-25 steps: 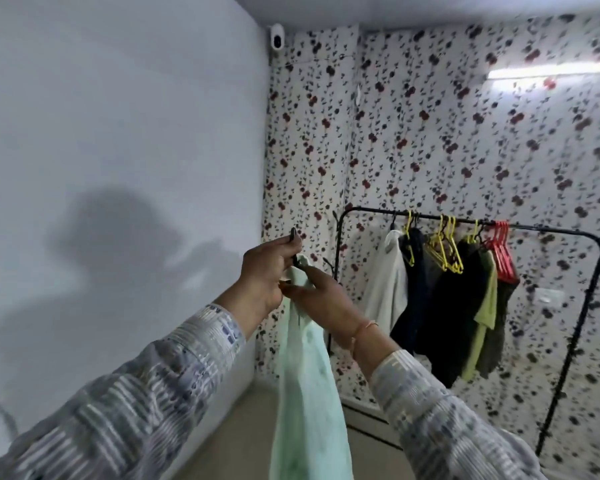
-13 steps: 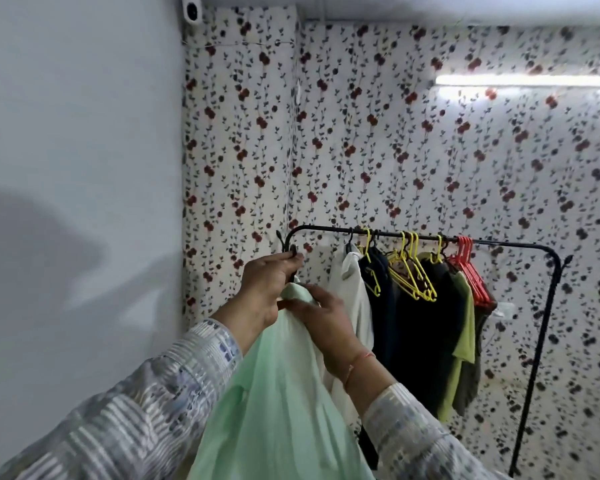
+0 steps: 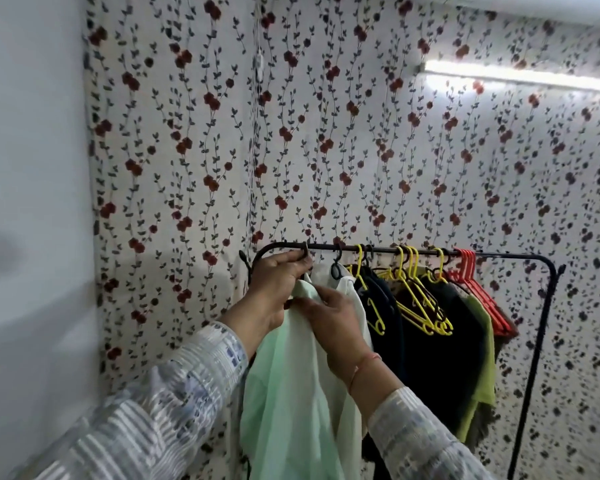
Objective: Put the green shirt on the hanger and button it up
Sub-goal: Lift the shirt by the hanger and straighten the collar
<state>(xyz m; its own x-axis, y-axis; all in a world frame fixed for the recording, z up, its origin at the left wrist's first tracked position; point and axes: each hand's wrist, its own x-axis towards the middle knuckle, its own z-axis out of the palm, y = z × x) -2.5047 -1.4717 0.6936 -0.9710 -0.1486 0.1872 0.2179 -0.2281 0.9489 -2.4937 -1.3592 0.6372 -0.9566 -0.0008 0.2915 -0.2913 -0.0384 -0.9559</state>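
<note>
Left hand [image 3: 280, 271] gripping hanger hook [image 3: 305, 252] on rail [image 3: 378, 249], right hand [image 3: 329, 315] pinching soft, light green shirt [image 3: 284, 393] near collar, best hold

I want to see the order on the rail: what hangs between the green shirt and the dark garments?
In the head view, one white garment hangs between the green shirt and the dark garments.
</note>
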